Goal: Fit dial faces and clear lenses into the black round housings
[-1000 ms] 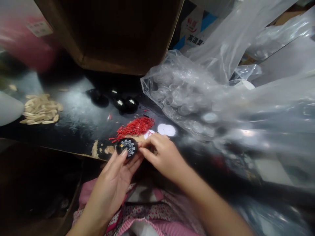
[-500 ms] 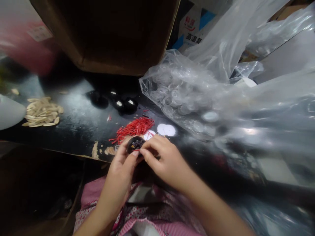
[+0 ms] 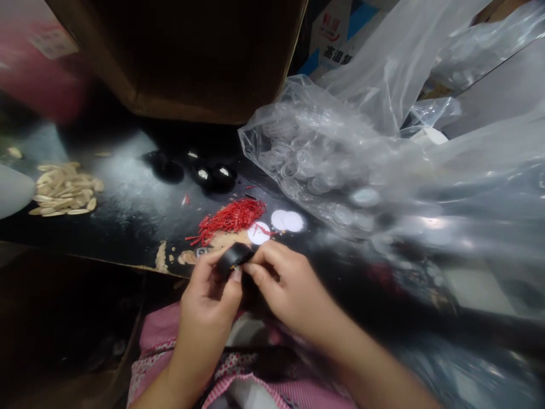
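A small round black dial gauge (image 3: 235, 257) is held in my left hand (image 3: 210, 287), thumb at its near edge and fingers around its far side. It is tilted, so its black side wall shows and most of its marked face is hidden. My right hand (image 3: 283, 275) is closed in a pinch at the gauge's right edge; whatever lies between its fingertips is too small to make out. Just beyond the hands lies a heap of thin red pointers (image 3: 234, 218). Next to it are white discs (image 3: 258, 233), one with a red pointer across it.
Several glossy black round pieces (image 3: 213, 176) stand farther back. A clear plastic bag (image 3: 323, 153) of transparent round covers spreads on the right. At the left is a pile of pale seeds (image 3: 66, 190) beside a white container (image 3: 15, 192). An open cardboard box (image 3: 187, 111) stands behind.
The gauge has been tipped from showing its dial face to showing its side wall. Both hands stay close together around it. The view has shifted slightly.
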Action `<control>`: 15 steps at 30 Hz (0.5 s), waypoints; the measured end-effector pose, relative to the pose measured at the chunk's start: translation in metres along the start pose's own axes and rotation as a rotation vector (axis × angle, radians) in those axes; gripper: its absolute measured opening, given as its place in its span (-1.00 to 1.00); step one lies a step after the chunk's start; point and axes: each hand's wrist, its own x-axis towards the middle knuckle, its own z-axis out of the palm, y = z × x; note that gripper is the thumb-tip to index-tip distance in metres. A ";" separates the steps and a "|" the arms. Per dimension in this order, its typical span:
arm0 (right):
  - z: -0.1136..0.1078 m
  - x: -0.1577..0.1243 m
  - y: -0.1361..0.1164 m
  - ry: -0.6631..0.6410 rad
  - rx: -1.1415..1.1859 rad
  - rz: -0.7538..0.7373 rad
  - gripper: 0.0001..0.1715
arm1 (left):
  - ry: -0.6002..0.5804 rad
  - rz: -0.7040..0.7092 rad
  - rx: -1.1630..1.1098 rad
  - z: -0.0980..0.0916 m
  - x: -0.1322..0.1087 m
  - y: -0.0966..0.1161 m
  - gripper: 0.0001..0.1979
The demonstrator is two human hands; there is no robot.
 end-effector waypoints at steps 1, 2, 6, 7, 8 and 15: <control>0.001 -0.001 0.000 0.008 0.002 0.014 -0.75 | 0.013 0.011 0.029 0.000 0.000 0.001 -0.84; 0.001 -0.001 -0.001 0.012 0.003 0.028 -0.74 | 0.015 0.005 0.047 0.000 0.000 0.002 -0.83; -0.003 0.000 -0.001 0.020 -0.029 0.026 -0.71 | -0.115 -0.140 -0.105 -0.002 0.006 0.003 -0.72; -0.005 0.001 -0.001 0.029 -0.049 -0.006 -0.75 | -0.155 -0.188 -0.176 -0.003 0.007 0.002 -0.68; -0.006 0.002 0.000 0.039 -0.079 -0.052 -0.83 | -0.186 -0.230 -0.240 -0.004 0.009 0.000 -0.63; -0.004 0.011 0.007 0.037 -0.469 -0.311 -0.87 | -0.152 -0.330 -0.283 -0.009 0.006 -0.009 -0.56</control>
